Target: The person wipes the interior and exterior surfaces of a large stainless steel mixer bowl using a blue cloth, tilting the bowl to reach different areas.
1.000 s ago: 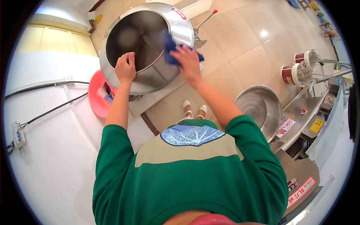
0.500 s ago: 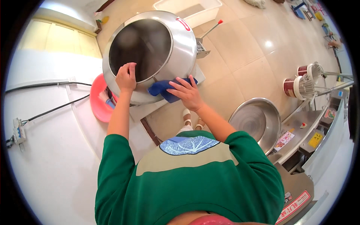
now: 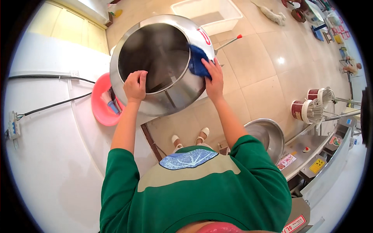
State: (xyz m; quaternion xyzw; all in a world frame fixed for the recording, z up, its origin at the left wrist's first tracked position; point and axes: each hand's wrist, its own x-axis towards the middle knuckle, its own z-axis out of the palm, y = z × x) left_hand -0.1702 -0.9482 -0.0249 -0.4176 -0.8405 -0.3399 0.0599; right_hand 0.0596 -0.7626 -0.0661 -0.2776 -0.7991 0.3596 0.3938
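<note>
A large round stainless-steel drum (image 3: 182, 97) with a wide dark opening stands in front of me. My left hand (image 3: 135, 86) is closed over the near-left edge of that opening, its fingers curled at the rim. On the drum's right shoulder lies a dark blue cloth (image 3: 199, 62), bunched and reaching up to the rim. My right hand (image 3: 213, 77) presses it against the metal, and part of the cloth is hidden under the fingers.
A red-knobbed lever (image 3: 229, 43) sticks out right of the drum. Behind stands a white plastic tub (image 3: 233, 24); at left, a pink basin (image 3: 101, 110) holds a brush. To my right are a steel bowl (image 3: 274, 136) and two buckets of sticks (image 3: 299, 110).
My right hand has slid the cloth from the drum's near side up along its right shoulder. My left hand stays at the rim. The view has shifted slightly.
</note>
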